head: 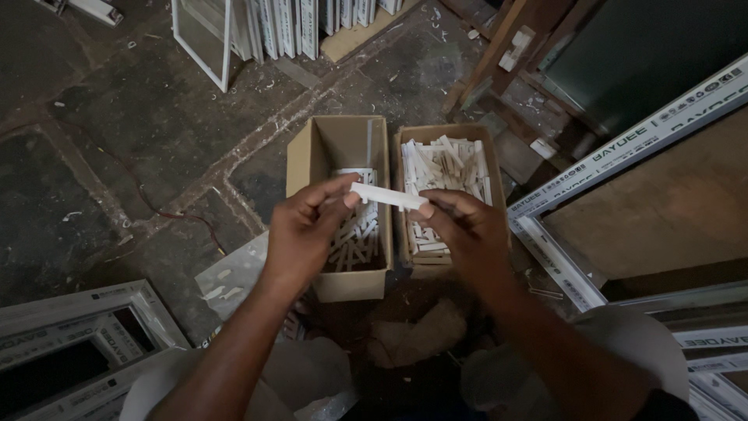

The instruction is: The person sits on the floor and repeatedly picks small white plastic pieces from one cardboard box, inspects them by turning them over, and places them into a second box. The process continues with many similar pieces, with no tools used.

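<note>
**Two hands on one white strip, above a pair of open boxes**

At the lower left of the frame lies a white window frame [74, 335] on the dark floor [117, 132]; more white frames [265, 27] lean upright at the top.

Left of centre, the left hand [300, 234] is curled, thumb and fingertips pinched on one end of a short white plastic strip [387, 196]. The strip is held roughly level, just above the gap between the two cardboard boxes.

Beneath the left hand sits the left box [339, 148], only partly filled with loose white pieces at its near end. Just beside it, the right box [448, 136] is stacked nearly to the rim with similar pieces.

The right hand [467, 230] closes on the strip's other end, fingers folded and thumb on top.

At the far right, a long white profile [623, 144] runs diagonally.

Judging from the grip, handling goes best with both ends pinched lightly, the strip kept level over the boxes so that a slip drops it inside rather than onto the cluttered floor.
</note>
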`<state>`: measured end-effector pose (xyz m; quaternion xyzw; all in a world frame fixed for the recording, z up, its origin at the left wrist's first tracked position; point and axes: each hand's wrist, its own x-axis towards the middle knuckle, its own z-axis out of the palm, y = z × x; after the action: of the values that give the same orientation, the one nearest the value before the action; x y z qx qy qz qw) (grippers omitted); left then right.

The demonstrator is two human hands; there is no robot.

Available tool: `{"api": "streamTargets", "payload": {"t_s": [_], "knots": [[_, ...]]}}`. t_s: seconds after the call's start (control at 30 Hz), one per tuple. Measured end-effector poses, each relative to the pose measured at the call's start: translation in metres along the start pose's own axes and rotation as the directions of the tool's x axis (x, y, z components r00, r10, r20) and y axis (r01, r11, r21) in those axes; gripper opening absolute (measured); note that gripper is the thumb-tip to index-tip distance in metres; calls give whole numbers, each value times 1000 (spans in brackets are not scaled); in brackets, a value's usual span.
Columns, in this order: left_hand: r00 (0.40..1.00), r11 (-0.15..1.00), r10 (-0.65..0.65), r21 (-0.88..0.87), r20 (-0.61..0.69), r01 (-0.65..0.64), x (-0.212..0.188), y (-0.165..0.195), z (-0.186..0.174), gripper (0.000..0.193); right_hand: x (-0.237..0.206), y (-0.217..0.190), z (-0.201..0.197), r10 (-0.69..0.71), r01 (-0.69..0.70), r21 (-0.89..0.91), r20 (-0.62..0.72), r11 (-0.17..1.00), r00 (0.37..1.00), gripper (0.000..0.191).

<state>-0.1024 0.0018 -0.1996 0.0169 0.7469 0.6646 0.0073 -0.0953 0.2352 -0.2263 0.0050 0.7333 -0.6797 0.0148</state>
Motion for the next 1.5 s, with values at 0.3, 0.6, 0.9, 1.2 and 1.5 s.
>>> {"api": "streamTargets", "payload": {"t_s": [0.3, 0.6, 0.9, 1.2, 1.5], "knots": [[999, 993, 42, -110, -1, -42, 1, -14, 3, 26, 0, -2, 3, 142, -150, 182, 54, 972, 988, 26], [986, 987, 156, 48, -65, -153, -3, -6, 12, 25, -2, -1, 2, -84, 82, -129, -16, 988, 996, 21], [981, 981, 189, 45, -49, -187, -4, -4, 7, 29, -3, -1, -5, -158, 160, 85, -31, 983, 987, 30], [997, 975, -78, -211, -6, 75, -2, -7, 5, 21, 2, -1, -8, 34, -18, 234, -62, 972, 997, 19], [999, 924, 28, -382, 39, -11, 0, -5, 3, 21, 3, 2, -8, -15, 1, 497, 24, 868, 1000, 18]]}}
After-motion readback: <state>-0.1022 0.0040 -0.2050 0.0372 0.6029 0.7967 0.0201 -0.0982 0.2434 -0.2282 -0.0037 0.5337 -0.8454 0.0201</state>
